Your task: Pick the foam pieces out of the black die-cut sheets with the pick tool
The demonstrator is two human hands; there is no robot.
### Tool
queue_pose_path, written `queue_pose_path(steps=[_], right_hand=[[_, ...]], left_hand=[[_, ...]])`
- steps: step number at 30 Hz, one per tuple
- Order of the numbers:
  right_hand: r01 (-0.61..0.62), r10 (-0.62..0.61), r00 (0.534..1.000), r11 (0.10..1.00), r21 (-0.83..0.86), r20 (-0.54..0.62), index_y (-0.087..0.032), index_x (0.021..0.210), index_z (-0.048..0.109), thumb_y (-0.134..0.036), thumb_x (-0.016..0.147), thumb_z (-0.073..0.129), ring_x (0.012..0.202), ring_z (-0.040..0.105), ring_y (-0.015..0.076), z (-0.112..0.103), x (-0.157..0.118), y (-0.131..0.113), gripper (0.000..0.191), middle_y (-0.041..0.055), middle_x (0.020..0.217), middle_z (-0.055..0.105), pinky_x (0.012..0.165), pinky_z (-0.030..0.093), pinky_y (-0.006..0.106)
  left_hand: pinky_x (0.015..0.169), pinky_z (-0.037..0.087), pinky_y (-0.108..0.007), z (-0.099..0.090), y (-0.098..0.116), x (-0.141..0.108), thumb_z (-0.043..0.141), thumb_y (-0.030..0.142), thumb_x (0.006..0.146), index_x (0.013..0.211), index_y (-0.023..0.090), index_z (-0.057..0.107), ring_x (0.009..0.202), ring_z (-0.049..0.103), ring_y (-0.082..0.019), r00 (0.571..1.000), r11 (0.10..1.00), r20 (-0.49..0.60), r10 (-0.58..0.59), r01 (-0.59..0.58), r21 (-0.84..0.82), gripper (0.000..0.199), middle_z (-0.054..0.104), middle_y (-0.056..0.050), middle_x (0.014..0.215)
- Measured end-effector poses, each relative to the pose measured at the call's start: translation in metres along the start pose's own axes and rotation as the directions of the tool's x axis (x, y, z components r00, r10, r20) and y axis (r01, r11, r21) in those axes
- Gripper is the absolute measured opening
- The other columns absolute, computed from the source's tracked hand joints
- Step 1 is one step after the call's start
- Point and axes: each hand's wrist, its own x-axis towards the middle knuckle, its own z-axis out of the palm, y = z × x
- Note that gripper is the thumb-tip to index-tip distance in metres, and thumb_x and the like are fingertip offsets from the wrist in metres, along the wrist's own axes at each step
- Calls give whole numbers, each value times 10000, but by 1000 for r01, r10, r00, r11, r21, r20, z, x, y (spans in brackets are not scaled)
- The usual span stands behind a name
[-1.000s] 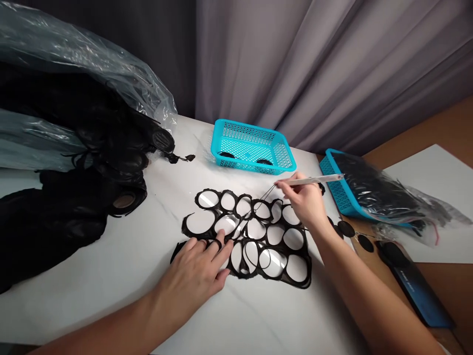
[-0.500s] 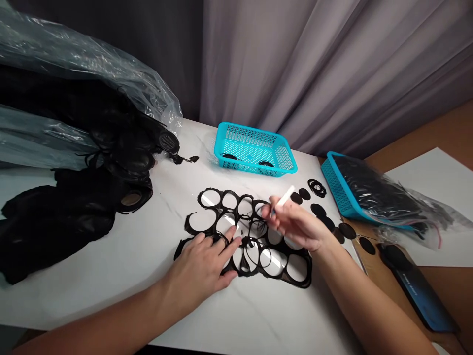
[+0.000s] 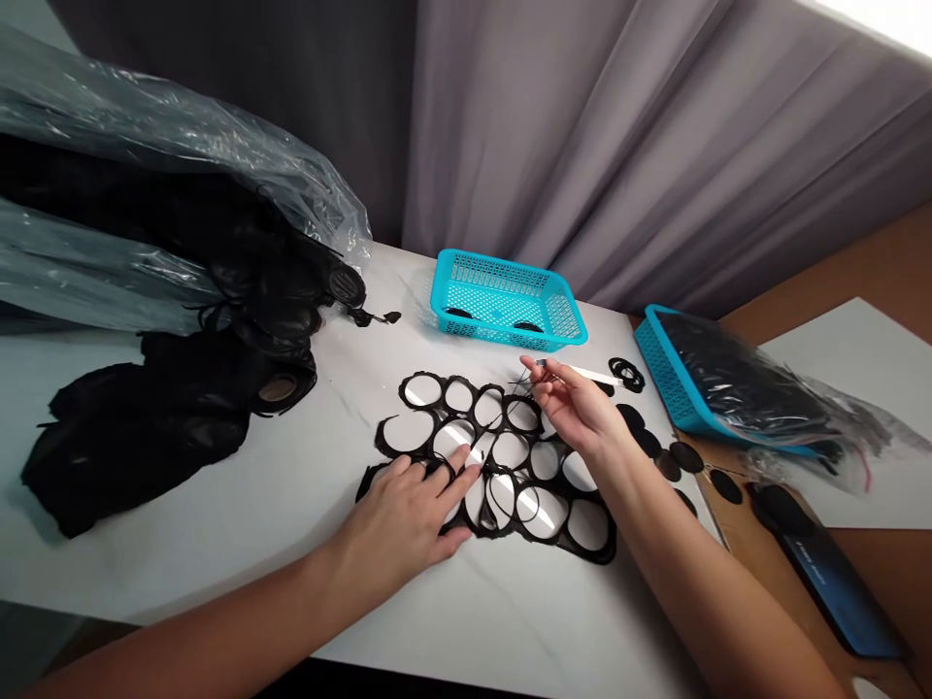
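Observation:
My left hand lies spread on a thin black sheet full of round holes, its fingertips pressing near the middle. Loose thin black rings and strips lie across the sheet. My right hand is raised above the sheet's upper right part, palm partly turned up. Between its thumb and fingers it pinches a slim white pen-like tool, whose handle points right. Thin black strands hang near these fingertips; whether they are held or stuck to the tool I cannot tell. The tool's tip is too small to make out.
Behind the sheet stands a blue basket with a few black discs. Black discs and a ring coil lie at right, beside another blue basket under a bagged black bundle. Crumpled black material and clear plastic fill the left.
My right hand has moved up and away from the sheet, turning so the white tool points right. My left hand stays pressed on the sheet. The view has shifted slightly.

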Motion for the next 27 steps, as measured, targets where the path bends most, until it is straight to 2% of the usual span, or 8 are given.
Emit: queue_pose_path(steps=[5,10,14,18,24,27], right_hand=[[38,-34,997,998,56,-71,-144,871,557,-26,906,560,671,630,62,-6,3,-16,123,143,1077,676,525,549,64],[48,-46,997,998,37,-58,-144,882,554,-20,896,577,644,628,67,-5,2,-18,126,142,1053,679,546,573,82],[58,-53,995,997,49,-88,-138,874,545,-20,935,505,628,617,52,-6,1,-21,139,146,1066,666,569,567,65],[86,-82,993,995,49,-82,-127,859,549,-20,949,475,608,582,35,-8,-1,-25,159,150,1053,659,521,531,47],[212,-211,975,977,8,-67,-101,799,602,-17,856,616,567,502,8,-19,8,-39,103,130,1041,655,464,472,36],[279,-281,960,957,-82,-16,-91,786,639,-54,785,724,579,491,13,-23,-2,-45,93,115,1013,664,465,462,51]], left_hand=[[830,435,-380,3,-2,0,655,394,909,1455,235,508,826,614,-184,1000,1000,2,-7,7,2,587,460,-34,1515],[820,434,-378,4,-2,0,653,374,908,1445,223,519,828,618,-179,1000,1000,-11,2,-2,-14,574,452,-52,1520],[820,430,-374,4,-2,-1,654,360,907,1447,228,517,828,613,-180,1000,1000,-10,-6,6,-12,573,454,-49,1519],[822,431,-381,5,-1,-1,645,359,911,1450,241,514,832,606,-183,1000,1000,-11,-11,11,6,568,448,-37,1523],[817,460,-394,8,-1,-1,619,378,929,1465,253,499,819,612,-188,1000,1000,21,-20,20,-7,564,426,-18,1536],[827,488,-408,5,-4,-1,637,370,920,1458,232,503,842,636,-200,999,996,37,-22,25,-80,571,409,-41,1548]])
